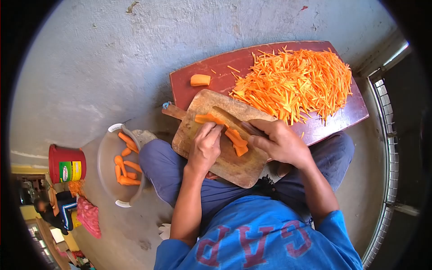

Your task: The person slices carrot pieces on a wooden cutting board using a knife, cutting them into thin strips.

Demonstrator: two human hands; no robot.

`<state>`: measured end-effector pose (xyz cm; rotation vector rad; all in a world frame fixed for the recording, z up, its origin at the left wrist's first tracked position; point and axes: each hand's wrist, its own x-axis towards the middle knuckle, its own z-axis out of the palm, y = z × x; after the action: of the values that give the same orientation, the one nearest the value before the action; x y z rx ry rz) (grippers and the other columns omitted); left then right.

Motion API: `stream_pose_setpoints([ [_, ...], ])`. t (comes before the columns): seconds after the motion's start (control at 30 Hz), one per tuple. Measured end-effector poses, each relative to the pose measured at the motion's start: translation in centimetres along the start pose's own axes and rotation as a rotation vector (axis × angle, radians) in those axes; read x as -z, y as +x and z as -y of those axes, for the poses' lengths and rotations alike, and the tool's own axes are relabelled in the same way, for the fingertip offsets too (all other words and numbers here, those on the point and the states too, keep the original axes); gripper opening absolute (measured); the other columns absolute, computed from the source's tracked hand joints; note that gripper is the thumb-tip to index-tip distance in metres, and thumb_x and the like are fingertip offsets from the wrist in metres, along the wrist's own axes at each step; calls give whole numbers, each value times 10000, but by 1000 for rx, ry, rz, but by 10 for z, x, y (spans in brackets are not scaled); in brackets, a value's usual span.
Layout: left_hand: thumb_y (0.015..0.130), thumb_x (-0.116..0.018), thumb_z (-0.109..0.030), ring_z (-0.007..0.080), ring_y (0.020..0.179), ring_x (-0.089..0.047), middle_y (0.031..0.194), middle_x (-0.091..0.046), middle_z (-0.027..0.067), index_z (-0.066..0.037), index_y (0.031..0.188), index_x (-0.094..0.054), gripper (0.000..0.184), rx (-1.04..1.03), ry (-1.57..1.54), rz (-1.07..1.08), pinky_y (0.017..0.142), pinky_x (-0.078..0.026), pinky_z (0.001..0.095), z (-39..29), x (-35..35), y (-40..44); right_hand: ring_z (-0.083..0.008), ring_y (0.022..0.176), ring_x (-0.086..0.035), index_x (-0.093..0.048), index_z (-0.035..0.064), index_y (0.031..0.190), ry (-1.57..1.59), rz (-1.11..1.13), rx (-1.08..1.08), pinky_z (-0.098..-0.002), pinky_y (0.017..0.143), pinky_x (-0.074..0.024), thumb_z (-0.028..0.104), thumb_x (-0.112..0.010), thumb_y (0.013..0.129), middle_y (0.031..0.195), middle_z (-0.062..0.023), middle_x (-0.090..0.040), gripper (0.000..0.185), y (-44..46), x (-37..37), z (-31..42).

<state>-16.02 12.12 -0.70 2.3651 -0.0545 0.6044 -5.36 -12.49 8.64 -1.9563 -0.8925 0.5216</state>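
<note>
A wooden cutting board (198, 105) lies tilted over my lap and the red table's edge. On it are overlapping carrot slices (237, 140). My left hand (206, 146) has its fingers pressed together on the slices near the middle of the board. My right hand (281, 141) is closed round the handle of a knife (229, 117), whose blade points to the upper left, just above the slices. A big heap of shredded carrot (297, 85) lies on the table beyond the board. One thick carrot piece (200, 80) sits at the table's left.
The red table (184, 87) stands against a wall. A round tub (102, 166) with several peeled carrots is on the floor left of my knee. Farther left are a red bucket (54, 164) and another person (49, 209). A barred metal frame runs down the right.
</note>
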Motion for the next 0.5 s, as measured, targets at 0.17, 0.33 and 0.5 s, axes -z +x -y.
stream_pose_setpoints([
  [0.17, 972, -738, 98, 399, 1017, -750, 1149, -719, 198, 68, 1240, -785, 273, 50, -17, -3, 894, -613, 458, -23, -2, -5, -502, 906, -740, -731, -41, 1238, 58, -44, -211, -520, 834, -582, 169, -780, 1017, 942, -325, -714, 308, -39, 11, -1],
  [0.33, 935, -683, 105, 400, 1034, -672, 1094, -617, 197, 26, 1274, -820, 375, -28, 150, 163, 935, -572, 490, -9, 2, 4, -487, 909, -750, -724, -42, 1349, 129, -83, -208, -505, 841, -588, 152, -797, 1011, 978, -330, -726, 396, -74, 3, -24],
  [0.5, 974, -681, 25, 396, 1056, -660, 1096, -616, 198, 13, 1275, -828, 335, -38, 321, 155, 960, -556, 513, -3, 4, 13, -501, 949, -742, -712, -51, 1356, 192, -122, -206, -497, 856, -588, 130, -801, 1012, 1030, -329, -727, 399, -82, -2, -25],
])
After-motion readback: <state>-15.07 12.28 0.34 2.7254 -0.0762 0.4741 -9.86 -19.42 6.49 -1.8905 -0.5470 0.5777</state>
